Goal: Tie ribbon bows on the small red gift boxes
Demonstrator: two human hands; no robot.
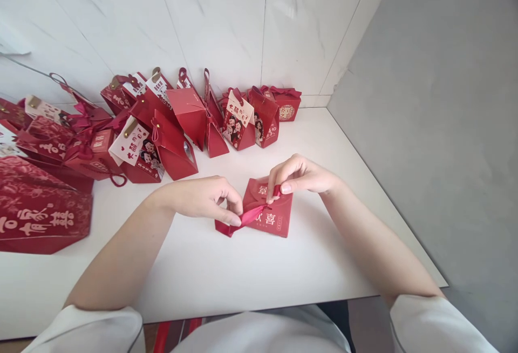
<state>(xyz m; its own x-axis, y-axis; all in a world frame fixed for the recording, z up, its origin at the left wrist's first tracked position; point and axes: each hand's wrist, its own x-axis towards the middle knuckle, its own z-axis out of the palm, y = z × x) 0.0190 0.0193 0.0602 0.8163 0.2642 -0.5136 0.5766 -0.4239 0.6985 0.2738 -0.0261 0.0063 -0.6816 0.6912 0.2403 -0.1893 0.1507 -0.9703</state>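
Observation:
A flat red gift box (279, 222) with white lettering lies on the white table in front of me. A shiny dark red ribbon (253, 216) runs across its middle. My left hand (214, 202) pinches the ribbon between thumb and finger at the box's left side, and the tail hangs past the fingers. At the upper right of the box, my right hand (295, 176) grips another part of the same ribbon between thumb and forefinger. Its fingertips hover over or touch the box's top face; I cannot tell which.
Several red gift boxes (176, 150) with ribbons and tags stand along the tiled wall (226, 24). A larger red box (44, 212) sits at the far left. The white table (194, 277) ends in a slanting right edge, with a grey surface (437, 126) beyond.

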